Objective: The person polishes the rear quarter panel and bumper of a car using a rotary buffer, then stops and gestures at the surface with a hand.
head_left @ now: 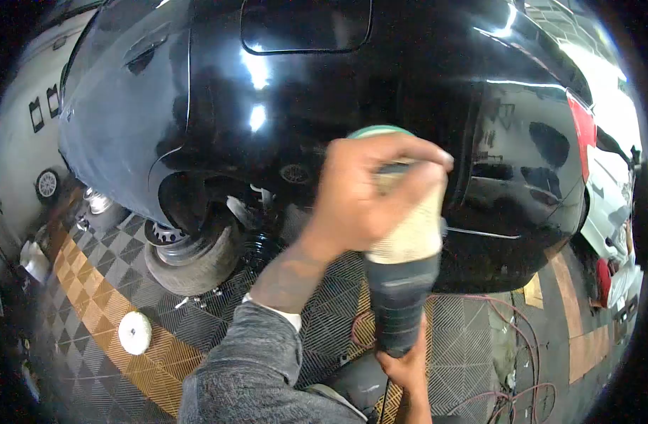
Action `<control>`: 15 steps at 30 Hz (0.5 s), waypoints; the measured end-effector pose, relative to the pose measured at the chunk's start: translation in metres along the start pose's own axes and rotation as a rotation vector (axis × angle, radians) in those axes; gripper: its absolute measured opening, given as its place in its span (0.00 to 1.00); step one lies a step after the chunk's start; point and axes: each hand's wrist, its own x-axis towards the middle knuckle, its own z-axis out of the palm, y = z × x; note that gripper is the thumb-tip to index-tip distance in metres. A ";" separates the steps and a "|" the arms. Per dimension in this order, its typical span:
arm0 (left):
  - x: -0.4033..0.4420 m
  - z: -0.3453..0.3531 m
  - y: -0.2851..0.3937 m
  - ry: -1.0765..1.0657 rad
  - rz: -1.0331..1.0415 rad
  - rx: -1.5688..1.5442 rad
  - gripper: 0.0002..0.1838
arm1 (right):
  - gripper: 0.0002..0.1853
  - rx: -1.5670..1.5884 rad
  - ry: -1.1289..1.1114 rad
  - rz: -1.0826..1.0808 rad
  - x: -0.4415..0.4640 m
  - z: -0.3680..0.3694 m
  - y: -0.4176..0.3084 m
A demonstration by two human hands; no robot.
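Observation:
A polisher [403, 300] with a beige wrapped head and a dark body points away from me toward the black car panel [281, 99]. My left hand [370, 194], coming out of a grey sleeve, curls over the head of the tool, thumb and fingers bent round it. Lower down, my right hand [406, 366] grips the dark rear end. A green-edged pad [382, 131] shows just past my left knuckles, at the panel; most of it is hidden, so I cannot tell whether it touches.
A wheel [193, 265] lies on the tiled floor [295, 360] under the wheel arch. A white round pad [135, 333] rests on the yellow strip at left. A reddish hose [532, 346] loops over the floor at right. A red tail light [582, 138] marks the car's right end.

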 end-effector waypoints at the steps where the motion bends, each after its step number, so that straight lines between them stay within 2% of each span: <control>1: -0.006 -0.017 0.004 0.031 0.013 0.003 0.14 | 0.60 -0.137 -0.054 -0.131 0.007 0.008 -0.011; 2: -0.014 -0.032 0.008 0.082 -0.030 -0.025 0.16 | 0.60 -0.133 -0.043 -0.123 0.012 0.015 -0.021; 3: -0.022 -0.046 0.014 0.126 -0.070 -0.055 0.19 | 0.61 -0.126 -0.125 -0.076 0.017 0.023 -0.032; 4: -0.028 -0.057 0.016 0.206 -0.006 -0.069 0.18 | 0.61 -0.116 -0.199 -0.025 0.021 0.029 -0.040; 5: -0.033 -0.066 0.018 0.284 0.057 -0.090 0.17 | 0.61 -0.140 -0.217 -0.145 0.027 0.035 -0.044; 7: -0.043 -0.093 0.015 0.301 0.188 -0.082 0.19 | 0.62 -0.087 -0.348 -0.063 0.036 0.045 -0.053; 9: -0.052 -0.133 0.014 0.310 0.068 -0.045 0.20 | 0.63 -0.152 -0.342 -0.055 0.041 0.052 -0.055; 11: -0.054 -0.136 0.021 0.348 0.052 -0.031 0.20 | 0.64 -0.117 -0.425 -0.104 0.043 0.054 -0.054; 15: -0.050 -0.116 0.019 0.302 0.031 -0.043 0.18 | 0.61 -0.091 -0.412 -0.053 0.034 0.040 -0.052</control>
